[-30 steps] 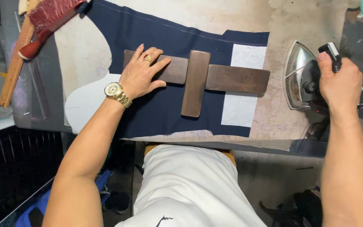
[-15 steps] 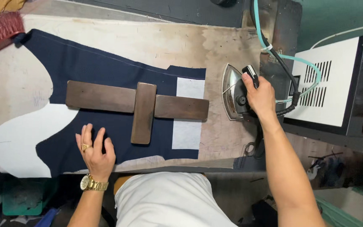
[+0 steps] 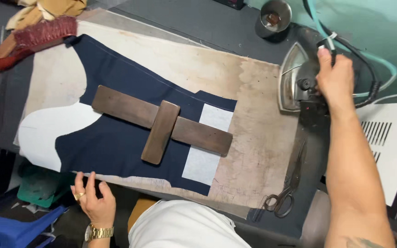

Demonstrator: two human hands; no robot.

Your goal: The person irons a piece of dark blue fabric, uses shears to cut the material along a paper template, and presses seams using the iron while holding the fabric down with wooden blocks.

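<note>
Iron (image 3: 295,78) stands on its heel at two o'clock of the board (image 3: 258,151), right hand (image 3: 335,79) wrapped around its handle. It could tip if pulled by the hose. Left hand (image 3: 93,198), fingers loosely spread, rests at the near edge, seemingly just touching the navy cloth (image 3: 111,142).

A red-bristled brush (image 3: 37,36) with a wooden handle lay at the far left corner of the table (image 3: 263,151), just beside the cloth's upper edge, with crumpled tan fabric (image 3: 47,7) behind it. A small round metal cup (image 3: 274,16) stood on the dark surface beyond the table's far edge. Dark scissors (image 3: 285,195) lay at the near right corner, blades pointing away. A white vented box (image 3: 391,147) sat to the right. Below the table's left side were a green mat (image 3: 42,186) and a blue plastic piece (image 3: 10,229).
</note>
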